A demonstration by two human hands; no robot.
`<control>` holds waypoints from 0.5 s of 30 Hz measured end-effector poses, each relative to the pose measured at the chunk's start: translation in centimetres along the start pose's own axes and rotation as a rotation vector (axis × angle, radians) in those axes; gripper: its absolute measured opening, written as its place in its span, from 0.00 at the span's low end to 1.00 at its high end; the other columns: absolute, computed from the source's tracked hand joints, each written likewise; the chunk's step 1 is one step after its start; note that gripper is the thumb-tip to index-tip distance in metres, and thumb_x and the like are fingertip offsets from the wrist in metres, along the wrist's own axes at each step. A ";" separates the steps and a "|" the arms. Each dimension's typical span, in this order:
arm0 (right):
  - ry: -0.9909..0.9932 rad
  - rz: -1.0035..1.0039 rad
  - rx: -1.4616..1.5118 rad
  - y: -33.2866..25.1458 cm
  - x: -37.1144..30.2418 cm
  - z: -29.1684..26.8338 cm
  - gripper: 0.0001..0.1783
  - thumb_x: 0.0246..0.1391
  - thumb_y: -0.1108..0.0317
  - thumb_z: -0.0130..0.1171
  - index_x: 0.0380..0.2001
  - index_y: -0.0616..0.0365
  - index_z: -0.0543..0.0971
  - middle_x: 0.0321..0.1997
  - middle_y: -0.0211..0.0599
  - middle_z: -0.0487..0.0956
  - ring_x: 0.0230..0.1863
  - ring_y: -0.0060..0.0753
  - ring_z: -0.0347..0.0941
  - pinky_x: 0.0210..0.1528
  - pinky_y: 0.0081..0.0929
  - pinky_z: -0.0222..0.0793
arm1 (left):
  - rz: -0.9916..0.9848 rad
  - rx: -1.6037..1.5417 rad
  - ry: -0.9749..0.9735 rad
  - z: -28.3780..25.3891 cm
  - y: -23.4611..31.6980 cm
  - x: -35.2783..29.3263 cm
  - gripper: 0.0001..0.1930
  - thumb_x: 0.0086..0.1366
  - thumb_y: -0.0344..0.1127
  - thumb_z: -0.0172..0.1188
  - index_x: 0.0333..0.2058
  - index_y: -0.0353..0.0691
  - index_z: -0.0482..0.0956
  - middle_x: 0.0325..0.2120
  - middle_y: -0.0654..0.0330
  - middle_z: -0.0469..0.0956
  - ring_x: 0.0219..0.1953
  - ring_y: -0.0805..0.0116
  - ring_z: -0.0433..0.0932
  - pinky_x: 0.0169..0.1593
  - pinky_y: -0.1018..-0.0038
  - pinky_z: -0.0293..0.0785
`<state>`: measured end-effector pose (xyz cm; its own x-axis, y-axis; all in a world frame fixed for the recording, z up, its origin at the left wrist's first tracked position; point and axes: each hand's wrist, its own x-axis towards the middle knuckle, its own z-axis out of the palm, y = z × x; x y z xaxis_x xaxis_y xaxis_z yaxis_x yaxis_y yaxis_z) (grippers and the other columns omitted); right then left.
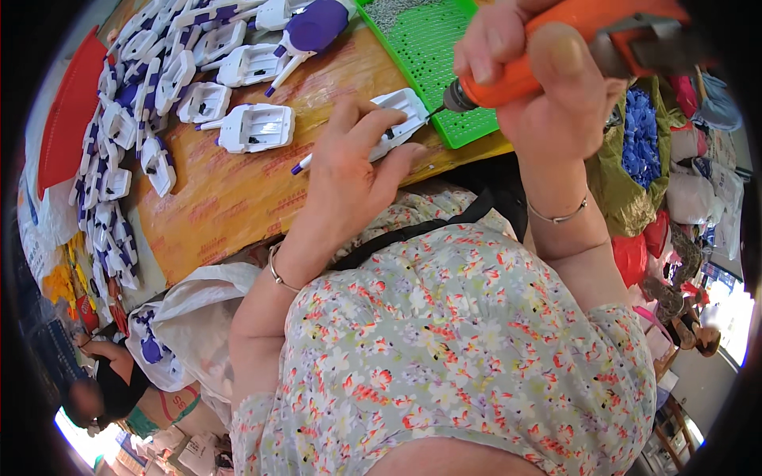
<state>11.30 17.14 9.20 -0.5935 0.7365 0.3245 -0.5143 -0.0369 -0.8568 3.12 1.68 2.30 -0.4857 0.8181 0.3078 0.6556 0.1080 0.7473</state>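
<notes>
My right hand [556, 87] is closed round an orange electric screwdriver [520, 79]. Its dark chuck and thin bit reach the right end of a white plastic housing [405, 107]. My left hand [349, 163] presses that housing against the table with thumb and fingers, covering much of it. A thin stem with a purple tip [302, 164] sticks out on the left of the hand. Just left of my left hand lies another open white housing [258, 128] with a hollow compartment. A purple round-headed piece [316, 28] sits beyond it.
A green perforated tray [468, 127] with small grey screws [409, 12] stands beyond my hands. Many white-and-purple housings [119, 127] pile up at the left, beside a red panel [67, 111]. A sack of blue parts [641, 135] stands at right. Other people [111, 381] are in the background.
</notes>
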 end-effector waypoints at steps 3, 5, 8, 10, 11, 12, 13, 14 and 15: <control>-0.026 0.051 0.023 -1.9 -1.2 1.6 0.26 0.53 0.64 0.68 0.48 0.57 0.64 0.24 0.36 0.72 0.22 0.31 0.71 0.29 0.33 0.71 | -0.174 -0.318 -0.037 0.6 0.5 -0.1 0.11 0.56 0.30 0.69 0.36 0.34 0.79 0.30 0.57 0.74 0.27 0.69 0.73 0.30 0.73 0.69; -0.004 0.113 0.076 -2.9 -2.0 2.5 0.29 0.51 0.59 0.72 0.46 0.57 0.64 0.25 0.38 0.73 0.24 0.33 0.72 0.30 0.33 0.71 | -0.202 -0.479 -0.013 1.2 0.2 -0.3 0.08 0.57 0.29 0.68 0.34 0.33 0.79 0.27 0.60 0.73 0.24 0.74 0.71 0.28 0.76 0.67; -0.210 0.025 0.132 -2.3 -1.2 0.8 0.33 0.49 0.55 0.73 0.46 0.57 0.63 0.26 0.41 0.74 0.27 0.36 0.73 0.32 0.35 0.72 | -0.195 -0.558 0.000 1.6 -0.1 -0.6 0.04 0.58 0.25 0.65 0.31 0.31 0.80 0.25 0.62 0.72 0.26 0.77 0.70 0.29 0.78 0.65; -0.233 0.038 0.132 -2.8 -1.4 0.9 0.33 0.48 0.55 0.74 0.46 0.58 0.63 0.26 0.41 0.74 0.27 0.37 0.74 0.33 0.36 0.73 | -0.183 -0.518 0.010 1.6 -0.1 -0.7 0.03 0.58 0.23 0.64 0.30 0.31 0.80 0.25 0.62 0.72 0.26 0.77 0.70 0.29 0.78 0.65; -0.201 0.134 0.198 -3.2 -1.6 1.0 0.33 0.48 0.55 0.74 0.46 0.58 0.64 0.26 0.42 0.74 0.27 0.38 0.74 0.33 0.37 0.73 | -0.184 -0.518 0.011 1.6 -0.2 -0.8 0.03 0.58 0.23 0.64 0.30 0.31 0.80 0.25 0.62 0.72 0.26 0.77 0.70 0.29 0.78 0.65; -0.169 0.229 0.263 -3.4 -1.7 1.0 0.33 0.48 0.55 0.74 0.46 0.58 0.64 0.26 0.42 0.74 0.27 0.39 0.74 0.34 0.38 0.73 | -0.185 -0.525 0.016 1.7 -0.3 -0.9 0.03 0.58 0.23 0.64 0.30 0.31 0.80 0.25 0.62 0.72 0.26 0.77 0.70 0.30 0.78 0.65; -0.163 0.225 0.261 -3.7 -1.7 0.8 0.33 0.48 0.55 0.74 0.46 0.58 0.64 0.26 0.42 0.74 0.27 0.39 0.74 0.34 0.38 0.73 | -0.182 -0.533 0.013 1.8 -0.3 -0.9 0.03 0.58 0.23 0.64 0.30 0.31 0.80 0.25 0.62 0.73 0.26 0.77 0.70 0.30 0.77 0.65; -0.165 0.227 0.244 -3.9 -1.7 0.6 0.34 0.48 0.55 0.74 0.46 0.59 0.64 0.27 0.43 0.74 0.27 0.39 0.74 0.35 0.39 0.73 | -0.178 -0.535 0.006 1.9 -0.2 -0.8 0.03 0.58 0.23 0.64 0.30 0.31 0.80 0.25 0.62 0.73 0.26 0.77 0.70 0.30 0.77 0.65; -0.166 0.228 0.228 -4.1 -1.7 0.5 0.34 0.47 0.56 0.75 0.46 0.59 0.64 0.27 0.43 0.74 0.27 0.40 0.74 0.35 0.39 0.73 | -0.154 -0.518 0.007 1.9 -0.1 -0.7 0.03 0.57 0.22 0.65 0.30 0.31 0.80 0.25 0.62 0.72 0.26 0.76 0.70 0.30 0.77 0.65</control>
<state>14.18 15.69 12.36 -0.7914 0.5733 0.2123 -0.4710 -0.3505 -0.8095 4.49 2.15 0.89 -0.5583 0.8111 0.1747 0.2063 -0.0683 0.9761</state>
